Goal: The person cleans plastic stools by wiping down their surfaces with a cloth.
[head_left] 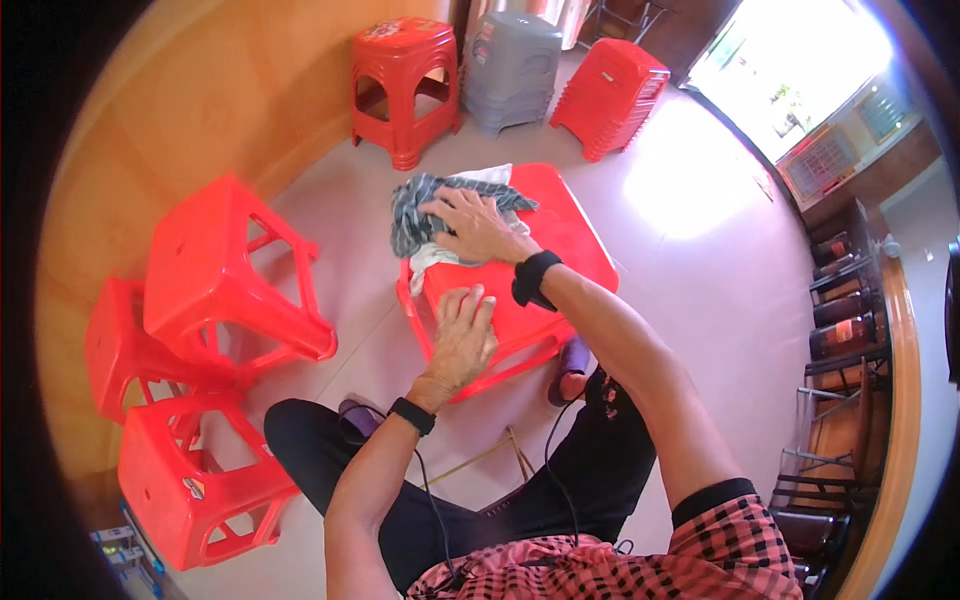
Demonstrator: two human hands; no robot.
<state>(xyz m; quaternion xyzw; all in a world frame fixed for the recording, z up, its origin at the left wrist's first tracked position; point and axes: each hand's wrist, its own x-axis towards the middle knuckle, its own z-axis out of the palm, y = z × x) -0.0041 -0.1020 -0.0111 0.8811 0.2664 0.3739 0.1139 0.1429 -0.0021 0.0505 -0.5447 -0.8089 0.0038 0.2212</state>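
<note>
Passage available over pale floor, right of the central red plastic stool; three red stools obstruct the left, a grey stool stack the far side.

Home or small eatery, unclear which, stacked plastic stools, wood-toned wall, bright doorway

Tan wall; pale glossy floor; bright opening; stacked gray stools.
</note>
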